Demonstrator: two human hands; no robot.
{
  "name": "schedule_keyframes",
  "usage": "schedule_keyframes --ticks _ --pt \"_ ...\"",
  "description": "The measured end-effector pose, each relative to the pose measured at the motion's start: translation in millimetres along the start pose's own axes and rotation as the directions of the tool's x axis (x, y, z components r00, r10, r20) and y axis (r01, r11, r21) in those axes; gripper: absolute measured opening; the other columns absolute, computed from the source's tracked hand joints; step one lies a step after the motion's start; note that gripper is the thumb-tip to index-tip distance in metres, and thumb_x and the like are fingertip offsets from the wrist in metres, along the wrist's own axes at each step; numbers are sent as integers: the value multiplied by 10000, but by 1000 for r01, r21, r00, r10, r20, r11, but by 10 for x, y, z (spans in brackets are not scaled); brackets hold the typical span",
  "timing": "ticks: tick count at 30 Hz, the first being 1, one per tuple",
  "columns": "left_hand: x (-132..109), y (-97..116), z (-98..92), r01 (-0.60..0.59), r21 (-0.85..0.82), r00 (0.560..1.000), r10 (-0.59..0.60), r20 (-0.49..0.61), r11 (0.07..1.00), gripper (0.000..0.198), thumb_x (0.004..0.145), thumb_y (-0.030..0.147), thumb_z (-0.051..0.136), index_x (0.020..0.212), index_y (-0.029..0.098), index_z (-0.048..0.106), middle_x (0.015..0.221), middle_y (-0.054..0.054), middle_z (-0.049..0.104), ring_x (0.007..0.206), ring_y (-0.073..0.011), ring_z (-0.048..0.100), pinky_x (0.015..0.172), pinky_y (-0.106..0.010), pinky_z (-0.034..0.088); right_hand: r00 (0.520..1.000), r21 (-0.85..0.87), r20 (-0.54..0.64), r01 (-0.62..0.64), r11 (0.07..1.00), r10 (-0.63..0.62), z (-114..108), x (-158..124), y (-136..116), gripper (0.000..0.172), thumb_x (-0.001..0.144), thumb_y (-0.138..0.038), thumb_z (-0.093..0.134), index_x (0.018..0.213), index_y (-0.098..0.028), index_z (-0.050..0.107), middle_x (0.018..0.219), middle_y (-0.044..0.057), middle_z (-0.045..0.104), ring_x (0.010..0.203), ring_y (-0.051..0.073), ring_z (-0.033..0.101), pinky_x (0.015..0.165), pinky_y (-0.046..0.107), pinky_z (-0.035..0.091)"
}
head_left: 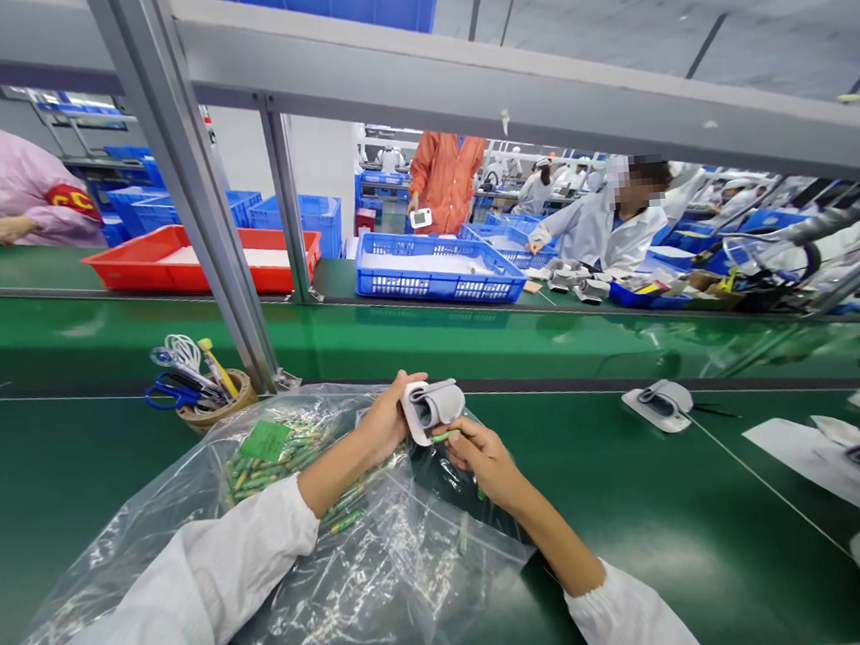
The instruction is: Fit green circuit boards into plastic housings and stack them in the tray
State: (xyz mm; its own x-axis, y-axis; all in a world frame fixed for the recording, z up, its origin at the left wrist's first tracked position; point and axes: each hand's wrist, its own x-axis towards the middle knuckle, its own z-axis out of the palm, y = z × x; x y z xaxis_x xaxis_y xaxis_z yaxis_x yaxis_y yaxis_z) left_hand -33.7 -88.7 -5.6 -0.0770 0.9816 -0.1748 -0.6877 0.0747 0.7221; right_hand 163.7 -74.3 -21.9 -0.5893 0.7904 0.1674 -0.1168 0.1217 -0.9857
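A grey-white housing (432,405) is being gripped in the left hand (389,421), just above the clear bag (362,579). A small green piece (446,435) is being pinched by the right hand (487,458) and pressed at the housing's lower edge, seemingly not yet seated. Many loose green parts (276,456) are lying in the bag. Both forearms are being stretched across it, wrists turned inward. A second housing (663,404) is lying farther right on the belt (642,505).

A cup (212,415) of scissors (169,391) stands by the post (195,213); across the belt (642,505) sit a red tray (141,275) and a blue crate (434,282).
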Motion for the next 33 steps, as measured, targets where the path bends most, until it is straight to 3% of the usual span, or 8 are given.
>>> schedule_keyframes --ticks 4,9,15,20,23,26,33 --pt "-56 -7 72 62 -96 997 -58 41 993 476 1031 635 668 1195 191 718 994 -107 801 795 -258 736 740 -363 582 999 -103 -28 33 994 -36 114 -37 5 535 932 -757 697 920 -223 727 773 15 597 621 151 438 579 294 380" --pt "-65 37 70 194 -279 974 -218 -61 941 519 1116 532 454 1114 104 748 948 -169 814 760 -292 771 706 -390 589 986 -42 -159 42 998 -49 315 -76 3 467 886 -668 786 1020 -241 654 760 -20 599 618 148 485 605 284 437" --pt "-45 29 -43 245 -350 967 -251 29 904 521 1053 516 545 1155 67 788 920 -188 822 749 -329 783 709 -417 596 942 -259 -311 48 965 -130 368 -141 -89 314 896 -525 799 974 -221 800 740 9 659 648 175 561 642 314 496" --pt "-15 -11 -60 209 -340 975 -220 7 917 497 1042 528 563 1097 91 793 893 -174 818 727 -326 782 676 -400 592 917 -326 -322 124 937 -234 360 -148 -114 267 936 -473 760 975 -234 872 1004 95 808 778 215 678 737 359 554" --pt "-13 -14 -48 202 -326 977 -211 7 924 481 1039 519 565 1091 98 793 902 -172 817 717 -315 776 651 -384 577 912 -303 -368 68 951 -182 373 -134 -78 304 893 -505 784 972 -223 868 850 62 765 696 199 631 671 336 524" --pt "-29 -14 -24 207 -310 976 -220 -7 928 492 1043 523 555 1098 95 792 895 -177 813 704 -308 768 651 -382 573 904 -265 -418 -26 964 -90 368 -118 -54 349 842 -547 811 919 -208 845 624 -20 587 585 163 512 588 300 448" --pt "-40 -33 -20 205 -325 975 -222 -18 923 474 1029 523 586 1098 100 788 862 -156 808 693 -290 766 641 -359 565 921 -241 -387 -48 969 -51 336 -110 -92 366 833 -572 824 870 -208 840 604 -33 522 573 144 424 567 290 382"
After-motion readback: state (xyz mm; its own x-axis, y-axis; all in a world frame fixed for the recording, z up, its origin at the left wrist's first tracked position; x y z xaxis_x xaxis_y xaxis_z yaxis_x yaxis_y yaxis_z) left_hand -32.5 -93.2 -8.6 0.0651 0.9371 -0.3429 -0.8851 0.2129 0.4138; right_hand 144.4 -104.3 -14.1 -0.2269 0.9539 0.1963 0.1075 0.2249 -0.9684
